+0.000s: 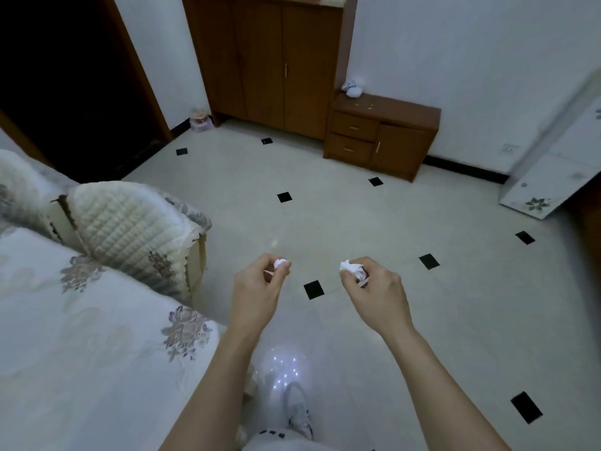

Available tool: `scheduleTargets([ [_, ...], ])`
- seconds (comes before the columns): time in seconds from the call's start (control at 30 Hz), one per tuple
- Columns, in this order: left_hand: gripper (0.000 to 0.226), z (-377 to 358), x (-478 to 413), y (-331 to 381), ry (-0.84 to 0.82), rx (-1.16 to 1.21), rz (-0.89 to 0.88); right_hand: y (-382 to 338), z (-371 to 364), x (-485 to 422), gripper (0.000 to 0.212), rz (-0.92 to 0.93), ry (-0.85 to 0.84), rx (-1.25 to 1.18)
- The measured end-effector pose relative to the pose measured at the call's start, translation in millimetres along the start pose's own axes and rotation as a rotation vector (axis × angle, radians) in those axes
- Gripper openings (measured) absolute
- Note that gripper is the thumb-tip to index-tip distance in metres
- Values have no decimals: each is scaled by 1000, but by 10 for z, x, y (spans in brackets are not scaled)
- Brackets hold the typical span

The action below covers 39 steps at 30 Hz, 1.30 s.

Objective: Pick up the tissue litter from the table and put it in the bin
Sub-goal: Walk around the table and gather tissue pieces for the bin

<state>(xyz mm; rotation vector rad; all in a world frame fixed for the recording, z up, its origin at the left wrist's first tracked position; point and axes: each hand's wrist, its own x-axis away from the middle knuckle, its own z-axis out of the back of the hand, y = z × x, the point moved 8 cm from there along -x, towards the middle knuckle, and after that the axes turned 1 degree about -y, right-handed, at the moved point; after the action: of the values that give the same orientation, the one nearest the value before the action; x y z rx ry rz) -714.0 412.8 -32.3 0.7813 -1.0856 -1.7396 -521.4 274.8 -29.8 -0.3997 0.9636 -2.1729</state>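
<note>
Tissue fills both of the person's hands, held out in front of them above the pale tiled floor (374,229). The left hand (257,288) is curled closed around a small crumpled tissue wad (281,264), which peeks out white between thumb and fingertips. The right hand (377,288) is pinched shut on a second tissue wad (353,268), a larger and more ragged clump that sticks out to the left of the fingers. The two hands are level with each other and a little apart, with one of the floor's black diamond insets (313,289) showing between and just below them.

To the person's left stands a sofa (81,336) with a flowered cover and a quilted armrest throw. Across the room a tall wooden wardrobe (276,60) stands against the wall, and just beside it on the right a low wooden cabinet (383,138) with two drawers and a door. A small white bundle (353,87) sits on the cabinet's top at its back left corner; what it is cannot be told. A white shoe (297,408) shows on the floor below the arms. A pale panel (559,164) with a flower motif leans at the far right.
</note>
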Motion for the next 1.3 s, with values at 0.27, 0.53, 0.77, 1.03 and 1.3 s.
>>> scheduleTargets([
  [0.27, 14, 81, -1466, 117, 19, -69, 18, -530, -306, -1416, 24, 47, -41, -14],
  [0.53, 14, 144, -2446, -28, 100, -89, 38, -713, -829, -2524, 26, 70, -109, -42],
  [0.77, 13, 179, -3552, -190, 195, -108, 82, -1027, -1360, -3724, 21, 136, -189, -106],
  [1.03, 14, 295, -4953, -58, 337, -181, 140, -1733, -1811, -5485, 20, 247, -330, -113],
  [1.3, 15, 834, -5503, -213, 543, -207, 246, -2562, -2634, -6210, 22, 367, -515, -153],
])
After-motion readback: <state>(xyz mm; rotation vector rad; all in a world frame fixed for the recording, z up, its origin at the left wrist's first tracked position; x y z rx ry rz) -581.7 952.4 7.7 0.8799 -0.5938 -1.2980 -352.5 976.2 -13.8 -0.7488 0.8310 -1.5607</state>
